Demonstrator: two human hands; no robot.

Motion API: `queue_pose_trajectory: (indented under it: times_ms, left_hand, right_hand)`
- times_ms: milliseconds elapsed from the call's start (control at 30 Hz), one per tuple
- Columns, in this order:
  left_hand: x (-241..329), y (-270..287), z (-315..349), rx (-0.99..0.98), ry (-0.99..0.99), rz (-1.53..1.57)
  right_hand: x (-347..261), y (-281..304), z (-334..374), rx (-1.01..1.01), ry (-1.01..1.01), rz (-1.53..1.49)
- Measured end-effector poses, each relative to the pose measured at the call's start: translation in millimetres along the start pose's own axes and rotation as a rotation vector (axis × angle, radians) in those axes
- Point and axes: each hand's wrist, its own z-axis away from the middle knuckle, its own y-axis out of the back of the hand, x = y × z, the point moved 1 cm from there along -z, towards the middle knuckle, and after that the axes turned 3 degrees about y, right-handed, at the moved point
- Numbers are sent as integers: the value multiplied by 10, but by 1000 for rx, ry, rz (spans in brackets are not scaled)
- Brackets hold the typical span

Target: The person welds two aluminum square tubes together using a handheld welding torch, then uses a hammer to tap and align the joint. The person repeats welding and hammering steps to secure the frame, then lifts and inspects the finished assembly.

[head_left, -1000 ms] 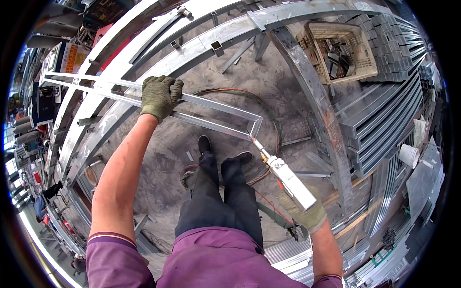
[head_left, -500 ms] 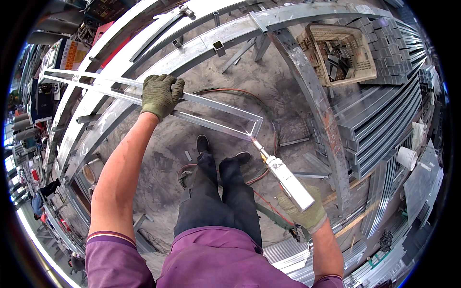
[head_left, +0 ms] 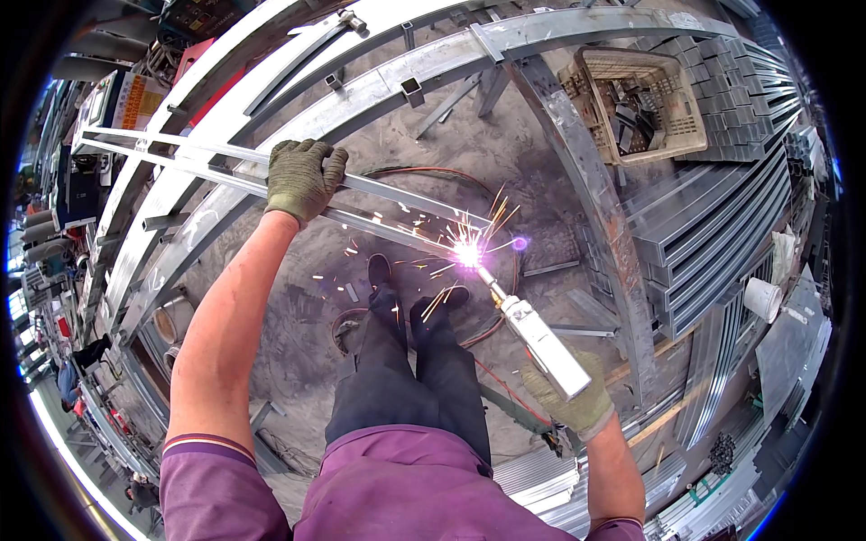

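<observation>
My left hand (head_left: 305, 180), in a green knit glove, is closed around a long, narrow metal frame (head_left: 397, 197) made of slim bars. The far-left end of this frame rests across the grey steel beams. In my gloved right hand (head_left: 573, 392) is a white handheld welding gun (head_left: 546, 347), pointing up and to the left. Its nozzle meets the near right corner of the frame, where a bright pinkish-white glow (head_left: 468, 253) hides the joint. Sparks spray out around it, mostly to the left and upward. The fingers of my right hand are partly hidden behind the gun.
Curved-looking steel beams (head_left: 379, 86) cross ahead, with a hammer (head_left: 352, 22) on top. A beige plastic crate (head_left: 695, 135) of metal offcuts sits at the right beside stacked metal tubes (head_left: 722, 243). A white bucket (head_left: 764, 298) is farther right. Hoses lie on the floor around my feet.
The small glint at the gun's tip has become a bright glow with flying sparks. The tip has shifted slightly left along the corner; my left hand stays in place.
</observation>
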Motion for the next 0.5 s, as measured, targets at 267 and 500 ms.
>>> queue_pose_trajectory:
  times_ms: [267, 500]
  left_hand:
    - [-15, -22, -12, -14, 25, 17]
    - [14, 21, 0, -17, 8, 9]
  right_hand:
    - [-49, 38, -31, -7, -19, -16]
    - [-66, 24, -14, 6, -19, -23]
